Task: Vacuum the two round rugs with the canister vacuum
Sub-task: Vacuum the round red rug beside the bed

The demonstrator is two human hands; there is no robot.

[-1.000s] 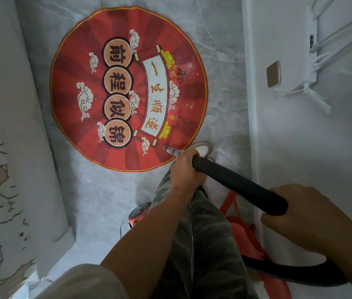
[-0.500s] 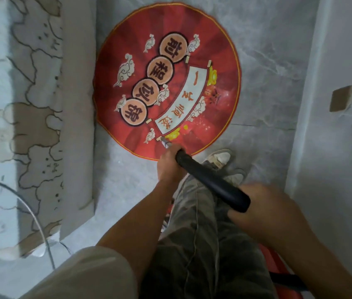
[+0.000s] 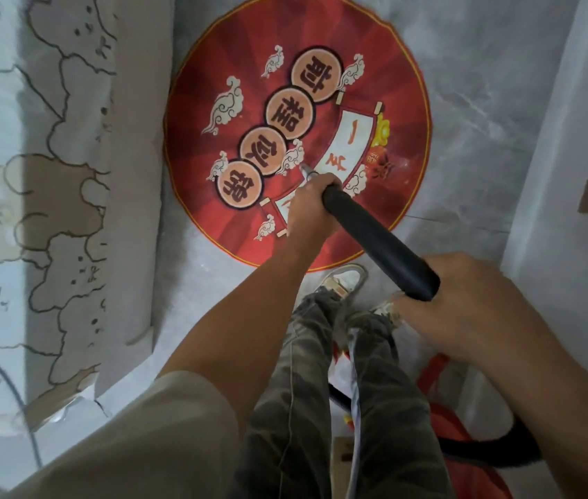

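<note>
The round red rug (image 3: 296,113) lies flat on the grey stone floor (image 3: 465,84), just beside a big pale patterned carpet (image 3: 51,210) on its left. The left hand (image 3: 310,207) curls its fingers tight round the front of the black tube (image 3: 379,243), whose metal tip (image 3: 306,171) points down at the rug's middle. The right hand (image 3: 465,311) wraps the tube's rear end. The shoes (image 3: 344,279) stand at the rug's near edge. A white wall (image 3: 573,138) closes in on the right, and a black hose (image 3: 483,455) curves over something red (image 3: 465,473) behind the legs.
</note>
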